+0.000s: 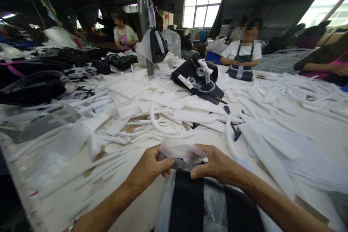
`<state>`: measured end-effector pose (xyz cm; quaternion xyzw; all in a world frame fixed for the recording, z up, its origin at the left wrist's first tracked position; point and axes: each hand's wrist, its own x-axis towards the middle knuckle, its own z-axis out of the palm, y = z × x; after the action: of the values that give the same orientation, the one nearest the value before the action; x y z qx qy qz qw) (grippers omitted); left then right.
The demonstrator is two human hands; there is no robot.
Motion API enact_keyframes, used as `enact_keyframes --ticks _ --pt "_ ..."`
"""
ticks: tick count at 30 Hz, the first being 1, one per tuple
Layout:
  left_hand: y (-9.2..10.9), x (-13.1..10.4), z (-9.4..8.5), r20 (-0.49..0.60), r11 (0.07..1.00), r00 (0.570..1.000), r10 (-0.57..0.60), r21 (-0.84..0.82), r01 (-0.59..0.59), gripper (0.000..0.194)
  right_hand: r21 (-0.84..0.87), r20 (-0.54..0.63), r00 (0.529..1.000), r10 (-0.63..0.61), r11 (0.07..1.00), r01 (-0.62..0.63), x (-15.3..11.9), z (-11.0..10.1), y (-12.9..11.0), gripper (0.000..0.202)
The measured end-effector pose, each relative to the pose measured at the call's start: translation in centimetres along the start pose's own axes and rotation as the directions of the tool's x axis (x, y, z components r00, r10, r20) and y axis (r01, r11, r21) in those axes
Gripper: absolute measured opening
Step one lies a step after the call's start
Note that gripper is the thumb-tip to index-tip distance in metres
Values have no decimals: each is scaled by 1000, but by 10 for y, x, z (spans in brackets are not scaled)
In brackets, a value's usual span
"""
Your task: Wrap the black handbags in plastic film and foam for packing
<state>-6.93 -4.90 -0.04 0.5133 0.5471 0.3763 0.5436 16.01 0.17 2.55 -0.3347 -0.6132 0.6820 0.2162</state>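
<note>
Between my two hands a white sheet of wrapping (178,149) is pinched over a greyish, plastic-covered strip at the top of a black bag (187,203). My left hand (153,165) grips the left end of the sheet, thumb in front. The right end is held by my right hand (210,163), its thumb pressing from below. The bag stands close to me at the bottom of the view, with a clear plastic band (214,203) down its front. What lies under the white sheet is partly hidden.
White foam strips (163,123) and flat sheets (296,156) litter the table. Further back sits a black bag with wrapped straps (197,76), near a metal post (144,25). Black bags (29,76) pile up at left. Several co-workers (241,49) are across the table and at right.
</note>
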Motion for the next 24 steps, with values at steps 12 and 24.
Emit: enact_keyframes --ticks 12,24 --pt "4 -8 8 56 983 994 -90 -154 97 35 -123 -187 982 -17 992 -7 10 -2 19 18" --pt "26 -16 14 82 893 997 -1 -448 37 25 -655 -148 954 -260 749 103 -10 7 13 21"
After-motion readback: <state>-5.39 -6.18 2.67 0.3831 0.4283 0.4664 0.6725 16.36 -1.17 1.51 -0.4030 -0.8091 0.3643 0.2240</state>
